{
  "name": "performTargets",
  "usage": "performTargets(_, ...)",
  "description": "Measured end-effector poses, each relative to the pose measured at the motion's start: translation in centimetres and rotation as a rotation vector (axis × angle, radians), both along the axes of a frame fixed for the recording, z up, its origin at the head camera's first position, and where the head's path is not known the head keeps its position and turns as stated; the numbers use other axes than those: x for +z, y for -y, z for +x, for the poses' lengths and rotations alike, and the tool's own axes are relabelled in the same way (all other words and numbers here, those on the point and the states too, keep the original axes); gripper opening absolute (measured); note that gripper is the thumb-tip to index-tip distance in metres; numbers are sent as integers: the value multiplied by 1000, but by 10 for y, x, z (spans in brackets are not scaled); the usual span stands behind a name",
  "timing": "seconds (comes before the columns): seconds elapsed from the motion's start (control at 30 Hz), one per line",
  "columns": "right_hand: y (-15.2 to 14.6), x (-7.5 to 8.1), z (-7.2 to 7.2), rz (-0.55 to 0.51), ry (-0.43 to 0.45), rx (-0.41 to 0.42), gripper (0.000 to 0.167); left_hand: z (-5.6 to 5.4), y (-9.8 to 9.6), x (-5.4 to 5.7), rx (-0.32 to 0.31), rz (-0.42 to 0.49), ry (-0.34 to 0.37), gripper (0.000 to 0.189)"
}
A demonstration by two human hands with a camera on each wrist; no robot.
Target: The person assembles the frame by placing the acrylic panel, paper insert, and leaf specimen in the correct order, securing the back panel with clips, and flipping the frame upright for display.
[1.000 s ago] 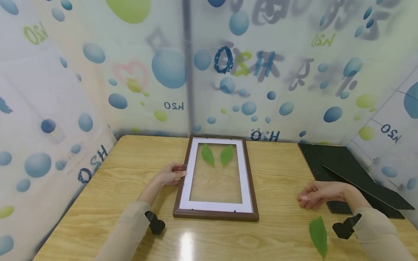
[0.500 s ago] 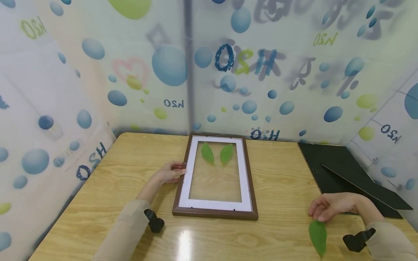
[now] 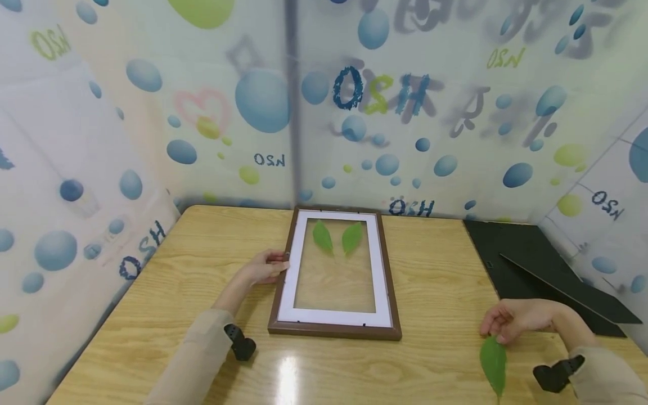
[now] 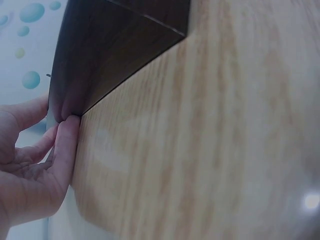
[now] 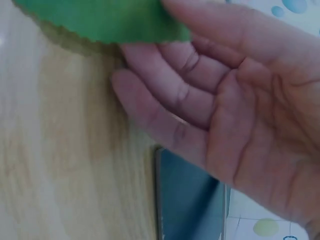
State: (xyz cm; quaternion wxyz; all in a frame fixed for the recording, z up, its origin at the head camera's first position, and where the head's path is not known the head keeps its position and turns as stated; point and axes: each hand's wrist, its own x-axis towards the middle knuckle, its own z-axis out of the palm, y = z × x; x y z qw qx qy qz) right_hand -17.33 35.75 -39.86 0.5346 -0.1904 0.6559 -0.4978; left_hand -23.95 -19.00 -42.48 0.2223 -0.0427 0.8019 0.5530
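A brown picture frame (image 3: 334, 330) with a white mat lies flat on the wooden table, and two green leaves (image 3: 323, 238) sit angled in its upper part. My left hand (image 3: 263, 267) holds the frame's left side. In the left wrist view its thumb lies at the upper edge and its fingers (image 4: 67, 145) against the dark outer side (image 4: 110, 55). At the lower right, my right hand (image 3: 521, 318) pinches the upper end of a loose green leaf (image 3: 493, 363) between thumb and fingers. The right wrist view has part of that leaf (image 5: 110, 20) at the top, its far end cut off.
Black backing boards (image 3: 516, 247) lie at the table's right side, one board (image 3: 572, 289) resting tilted over another. Patterned curtains (image 3: 354, 129) with blue and green spots close off the table's back and sides. Bare tabletop (image 3: 435, 281) lies between frame and boards.
My right hand has moved down and right to the loose leaf and now pinches its upper end. The left hand and the frame have stayed in place.
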Motion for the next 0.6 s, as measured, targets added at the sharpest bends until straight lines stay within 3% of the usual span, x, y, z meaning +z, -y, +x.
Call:
performTargets(0.3, 9, 10, -13, 18, -154, -73, 32, 0, 0, -2, 1, 1, -1, 56)
performTargets(0.6, 25, 6, -27, -2, -273, -145, 18, -1, 2, -2, 2, -1, -9, 55)
